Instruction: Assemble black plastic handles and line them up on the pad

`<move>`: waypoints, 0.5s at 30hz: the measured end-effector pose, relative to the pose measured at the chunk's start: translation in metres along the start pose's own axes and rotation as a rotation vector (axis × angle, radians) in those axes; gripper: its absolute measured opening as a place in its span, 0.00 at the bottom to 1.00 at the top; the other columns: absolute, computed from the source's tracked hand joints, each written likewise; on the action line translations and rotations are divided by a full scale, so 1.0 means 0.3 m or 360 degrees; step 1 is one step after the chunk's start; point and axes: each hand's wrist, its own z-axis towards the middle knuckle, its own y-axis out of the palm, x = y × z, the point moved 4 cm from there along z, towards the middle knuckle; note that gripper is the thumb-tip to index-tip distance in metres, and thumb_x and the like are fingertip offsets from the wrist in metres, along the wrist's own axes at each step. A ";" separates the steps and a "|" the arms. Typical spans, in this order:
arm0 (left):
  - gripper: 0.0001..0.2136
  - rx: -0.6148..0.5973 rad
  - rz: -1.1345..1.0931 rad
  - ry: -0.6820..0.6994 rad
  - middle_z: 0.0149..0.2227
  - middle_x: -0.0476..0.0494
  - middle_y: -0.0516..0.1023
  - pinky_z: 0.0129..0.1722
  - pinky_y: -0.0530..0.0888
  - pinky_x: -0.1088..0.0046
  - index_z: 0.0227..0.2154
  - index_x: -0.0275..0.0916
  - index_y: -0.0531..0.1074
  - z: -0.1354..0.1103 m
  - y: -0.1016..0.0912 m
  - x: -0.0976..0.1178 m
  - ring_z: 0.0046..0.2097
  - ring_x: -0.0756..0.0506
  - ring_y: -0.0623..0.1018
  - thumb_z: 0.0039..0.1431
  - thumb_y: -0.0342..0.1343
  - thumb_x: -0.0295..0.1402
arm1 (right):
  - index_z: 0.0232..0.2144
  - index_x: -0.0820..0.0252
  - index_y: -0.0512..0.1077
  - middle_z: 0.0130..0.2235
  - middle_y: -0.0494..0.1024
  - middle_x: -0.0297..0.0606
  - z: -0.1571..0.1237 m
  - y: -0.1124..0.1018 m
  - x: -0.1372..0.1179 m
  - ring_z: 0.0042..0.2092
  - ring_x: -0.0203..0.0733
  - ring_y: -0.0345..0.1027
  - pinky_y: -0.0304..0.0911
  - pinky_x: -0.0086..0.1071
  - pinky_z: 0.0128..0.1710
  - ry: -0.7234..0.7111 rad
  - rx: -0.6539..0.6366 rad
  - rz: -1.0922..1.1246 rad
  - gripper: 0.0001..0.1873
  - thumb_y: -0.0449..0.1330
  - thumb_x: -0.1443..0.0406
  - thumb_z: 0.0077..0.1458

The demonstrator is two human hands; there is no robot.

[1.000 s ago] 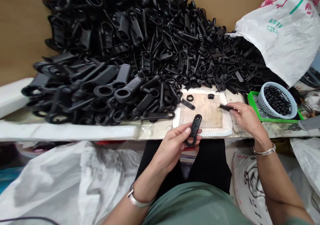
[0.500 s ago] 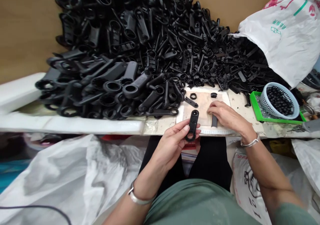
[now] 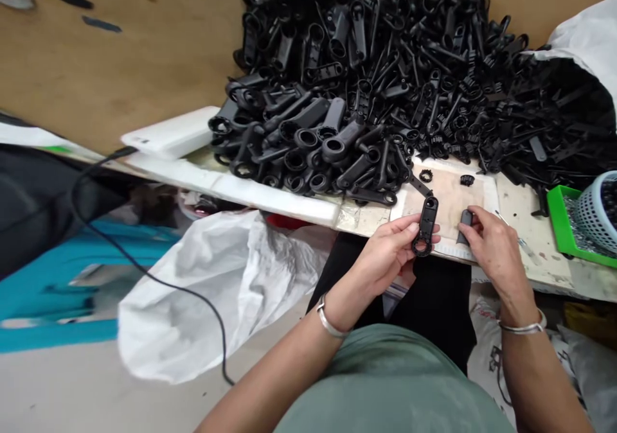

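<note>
My left hand (image 3: 393, 247) holds a flat black plastic handle (image 3: 425, 226) with a ring at its near end, just over the bench's front edge. My right hand (image 3: 491, 248) pinches a small black strip (image 3: 464, 225) that rests on a stained tan mat (image 3: 450, 198). Two small black toothed rings (image 3: 425, 175) lie on the mat's far side. Behind them rises a large heap of black plastic handles (image 3: 385, 79).
A green tray (image 3: 562, 211) with a pale blue basket (image 3: 598, 211) stands at the right. A white sack (image 3: 590, 41) spills parts at the far right. A white plastic bag (image 3: 226, 279) and a black cable (image 3: 144, 266) lie below the bench at left. A brown board (image 3: 120, 60) backs the bench.
The view has swung left and down, so the bench sits further right. My right hand drew the black strip back from near the tray to the mat's front edge. The left hand still holds the handle.
</note>
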 end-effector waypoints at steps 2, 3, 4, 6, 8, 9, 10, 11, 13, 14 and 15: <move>0.12 -0.0031 0.0027 0.0012 0.42 0.34 0.83 0.42 0.72 0.71 0.43 0.33 0.80 -0.003 -0.001 0.001 0.40 0.45 0.82 0.57 0.64 0.30 | 0.47 0.62 0.77 0.36 0.79 0.43 0.002 -0.007 0.020 0.36 0.49 0.73 0.69 0.45 0.43 0.0165 0.0036 0.0430 0.20 0.61 0.60 0.54; 0.13 -0.0044 0.0045 0.0020 0.43 0.34 0.83 0.42 0.72 0.71 0.43 0.33 0.80 -0.004 0.000 0.001 0.40 0.45 0.82 0.56 0.65 0.31 | 0.46 0.60 0.78 0.36 0.80 0.42 -0.001 -0.009 0.022 0.36 0.47 0.73 0.70 0.44 0.42 0.0244 0.0041 0.0694 0.20 0.63 0.58 0.52; 0.13 -0.0052 0.0061 0.0029 0.43 0.34 0.83 0.42 0.72 0.71 0.43 0.33 0.80 -0.005 0.002 0.001 0.40 0.45 0.81 0.55 0.66 0.32 | 0.46 0.59 0.78 0.36 0.80 0.41 -0.006 -0.010 0.014 0.37 0.46 0.74 0.71 0.42 0.41 0.0308 0.0036 0.0959 0.21 0.65 0.57 0.50; 0.15 -0.0045 0.0073 0.0049 0.42 0.36 0.83 0.40 0.71 0.73 0.43 0.33 0.80 -0.008 0.009 0.001 0.38 0.47 0.80 0.53 0.67 0.33 | 0.44 0.57 0.79 0.37 0.80 0.39 -0.017 -0.007 -0.031 0.38 0.44 0.75 0.73 0.39 0.39 0.0362 -0.0005 0.1394 0.21 0.69 0.57 0.47; 0.16 -0.0025 0.0049 0.0078 0.39 0.40 0.83 0.39 0.70 0.75 0.44 0.35 0.80 -0.009 0.020 0.000 0.35 0.50 0.78 0.51 0.69 0.33 | 0.43 0.57 0.79 0.37 0.81 0.38 -0.024 0.001 -0.096 0.38 0.43 0.75 0.74 0.38 0.39 0.0353 -0.0031 0.1620 0.20 0.70 0.58 0.46; 0.17 -0.0021 0.0034 0.0093 0.37 0.41 0.83 0.38 0.70 0.75 0.44 0.35 0.80 -0.009 0.025 0.001 0.33 0.51 0.77 0.50 0.69 0.33 | 0.42 0.56 0.79 0.37 0.81 0.38 -0.024 0.007 -0.129 0.37 0.42 0.75 0.75 0.37 0.38 0.0344 -0.0025 0.1667 0.19 0.70 0.58 0.46; 0.18 -0.0019 0.0019 0.0112 0.36 0.43 0.83 0.37 0.70 0.76 0.44 0.36 0.81 -0.008 0.031 0.002 0.32 0.52 0.76 0.49 0.70 0.33 | 0.42 0.56 0.79 0.36 0.81 0.37 -0.022 0.014 -0.157 0.36 0.42 0.75 0.75 0.37 0.37 0.0338 -0.0012 0.1682 0.18 0.70 0.59 0.46; 0.19 -0.0018 0.0011 0.0132 0.35 0.44 0.83 0.37 0.70 0.76 0.44 0.36 0.81 -0.007 0.035 0.004 0.32 0.52 0.75 0.48 0.71 0.33 | 0.41 0.56 0.80 0.36 0.80 0.37 -0.016 0.021 -0.181 0.35 0.41 0.74 0.75 0.37 0.37 0.0336 0.0009 0.1668 0.18 0.70 0.59 0.46; 0.20 -0.0007 0.0010 0.0174 0.36 0.43 0.83 0.38 0.70 0.76 0.44 0.37 0.81 -0.006 0.040 0.009 0.34 0.51 0.76 0.46 0.71 0.34 | 0.41 0.57 0.80 0.35 0.80 0.37 -0.003 0.031 -0.211 0.34 0.41 0.74 0.74 0.36 0.36 0.0354 0.0066 0.1556 0.19 0.69 0.57 0.46; 0.20 0.0005 0.0007 0.0200 0.36 0.43 0.83 0.40 0.70 0.75 0.44 0.38 0.81 -0.008 0.040 0.011 0.36 0.50 0.76 0.46 0.72 0.34 | 0.42 0.57 0.80 0.36 0.80 0.37 0.002 0.033 -0.218 0.34 0.41 0.73 0.74 0.36 0.36 0.0365 0.0086 0.1464 0.20 0.69 0.56 0.46; 0.21 0.0011 0.0002 0.0227 0.36 0.43 0.83 0.42 0.71 0.74 0.45 0.39 0.81 -0.011 0.041 0.012 0.37 0.49 0.77 0.45 0.72 0.36 | 0.42 0.57 0.80 0.37 0.80 0.38 0.003 0.031 -0.221 0.34 0.42 0.73 0.74 0.36 0.36 0.0377 0.0099 0.1360 0.21 0.68 0.54 0.46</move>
